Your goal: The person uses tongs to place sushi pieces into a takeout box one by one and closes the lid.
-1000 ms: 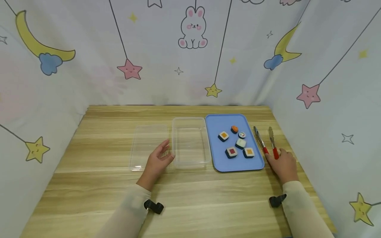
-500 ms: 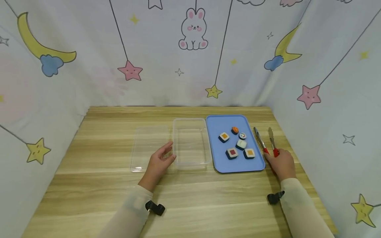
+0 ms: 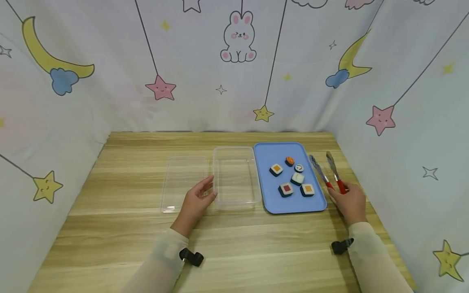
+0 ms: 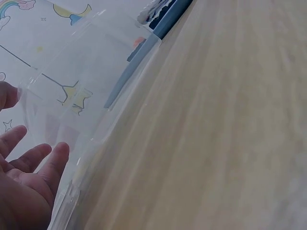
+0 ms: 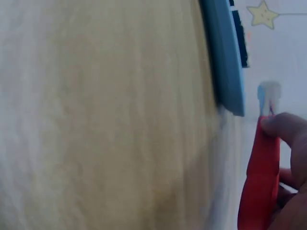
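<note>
Nearest are two cream sleeves [image 3: 157, 260], each with a small black device [image 3: 192, 257] at the wrist, over a wooden table [image 3: 256, 244]. The left hand [image 3: 195, 203] has its fingers loosely spread, at the left wall of a clear plastic box [image 3: 238, 202]; whether they touch it I cannot tell. The right hand [image 3: 349, 203], at the table's right side, grips the red handles of metal tongs [image 3: 341, 186], whose two arms stand apart and point to the far side. Left of the box lies a clear lid [image 3: 177, 175], partly behind the left hand. Between box and tongs is a blue tray [image 3: 272, 203] bearing six sushi pieces: nearest, a red-centred one [image 3: 286, 189] on the left and a yellow-centred one [image 3: 307, 189] on the right; then a white-topped one [image 3: 297, 178]; beyond it, another yellow-centred one [image 3: 276, 169] on the left and a small round one [image 3: 299, 168] on the right; farthest, an orange-topped one [image 3: 290, 161]. A white curtain [image 3: 198, 53] printed with stars, moons and a rabbit hangs behind.
</note>
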Available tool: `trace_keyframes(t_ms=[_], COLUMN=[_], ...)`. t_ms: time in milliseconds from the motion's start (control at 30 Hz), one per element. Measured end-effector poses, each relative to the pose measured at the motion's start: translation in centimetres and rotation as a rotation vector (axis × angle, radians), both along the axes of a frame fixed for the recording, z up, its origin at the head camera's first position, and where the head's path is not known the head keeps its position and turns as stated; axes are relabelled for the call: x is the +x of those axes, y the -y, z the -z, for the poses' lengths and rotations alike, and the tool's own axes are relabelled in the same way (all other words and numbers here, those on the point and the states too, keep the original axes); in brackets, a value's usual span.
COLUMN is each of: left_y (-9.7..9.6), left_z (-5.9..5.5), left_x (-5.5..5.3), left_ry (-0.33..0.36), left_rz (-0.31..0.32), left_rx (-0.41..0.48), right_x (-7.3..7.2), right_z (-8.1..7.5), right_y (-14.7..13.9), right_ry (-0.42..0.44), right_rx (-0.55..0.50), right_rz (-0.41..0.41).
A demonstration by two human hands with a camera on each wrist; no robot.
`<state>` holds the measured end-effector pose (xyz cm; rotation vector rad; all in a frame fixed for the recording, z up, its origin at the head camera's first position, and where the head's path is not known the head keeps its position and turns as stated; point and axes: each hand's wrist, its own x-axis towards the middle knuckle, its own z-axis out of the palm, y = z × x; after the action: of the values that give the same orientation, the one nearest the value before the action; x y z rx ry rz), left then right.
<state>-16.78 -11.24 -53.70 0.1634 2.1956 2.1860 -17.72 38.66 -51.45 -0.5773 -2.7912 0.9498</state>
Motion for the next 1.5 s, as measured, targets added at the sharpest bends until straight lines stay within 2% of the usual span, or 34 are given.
trace_keyframes(t_ms=[67, 233, 333, 433, 633, 867, 1200, 1500], left_y=[0.0, 0.1, 0.0, 0.0, -0.1, 0.0, 0.0, 0.1], left_z=[0.1, 0.2, 0.1, 0.2, 0.3, 0.2, 0.5, 0.5], left_x=[0.0, 0.0, 0.0, -0.1, -0.1, -0.1, -0.2, -0.1], left_ry=[0.001, 0.008, 0.006, 0.009, 0.016, 0.016, 0.006, 0.005], left_rz=[-0.002, -0.010, -0.011, -0.010, -0.009, -0.003, -0.003, -0.003], left_rx=[0.000, -0.007, -0.006, -0.005, 0.008, 0.023, 0.019, 0.026], right_x=[-0.1, -0.5, -0.8, -1.1, -1.4, -1.9, -2.6, -2.5], right_z=[-0.4, -1.5, -2.0, -2.4, -3.0, -3.9, -4.4, -4.6], right_y=[0.3, 1.4, 2.1, 2.6, 3.3, 3.7, 4.0, 4.0], right_ry=[-0.017, -0.058, -0.055, -0.041, -0.019, -0.006, -0.001, -0.007], right_rx=[0.006, 0.052, 0.098, 0.137, 0.184, 0.174, 0.213, 0.222], right_rz=[-0.029, -0.162, -0.233, -0.272, -0.320, -0.374, -0.386, -0.398])
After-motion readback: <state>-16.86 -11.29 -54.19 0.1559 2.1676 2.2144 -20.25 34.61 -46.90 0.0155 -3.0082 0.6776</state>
